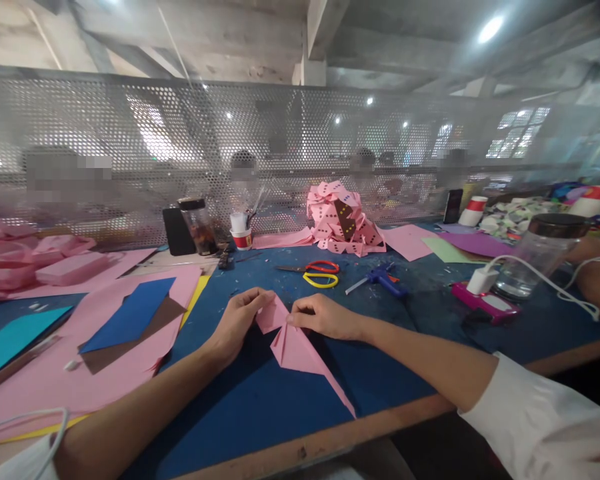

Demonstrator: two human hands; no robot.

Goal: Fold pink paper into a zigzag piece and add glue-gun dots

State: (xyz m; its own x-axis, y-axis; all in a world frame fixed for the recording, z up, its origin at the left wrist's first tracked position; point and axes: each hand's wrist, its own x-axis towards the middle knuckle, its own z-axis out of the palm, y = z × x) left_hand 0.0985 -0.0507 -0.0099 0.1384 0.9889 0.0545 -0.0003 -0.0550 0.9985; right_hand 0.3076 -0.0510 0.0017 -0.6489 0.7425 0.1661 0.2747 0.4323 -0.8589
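A folded pink paper piece [300, 350] with a long pointed tail lies over the blue tabletop, its tail reaching toward the front edge. At its upper left corner, my left hand [237, 323] pinches the paper between thumb and fingers. My right hand [325, 315] is closed on a fold near the paper's upper middle, fingertips pressed to it. Just beyond the hands rest scissors [321, 273] with red and yellow handles. To their right is a blue glue gun [387, 281].
Pink sheets [105, 390] with blue and brown paper [130, 313] lie at left. Pink dotted paper pieces [330, 220] are heaped at the back by a perforated screen [270, 127]. A glass jar [530, 260] and magenta power strip [485, 303] stand right; another person's arm [597, 280] is beyond.
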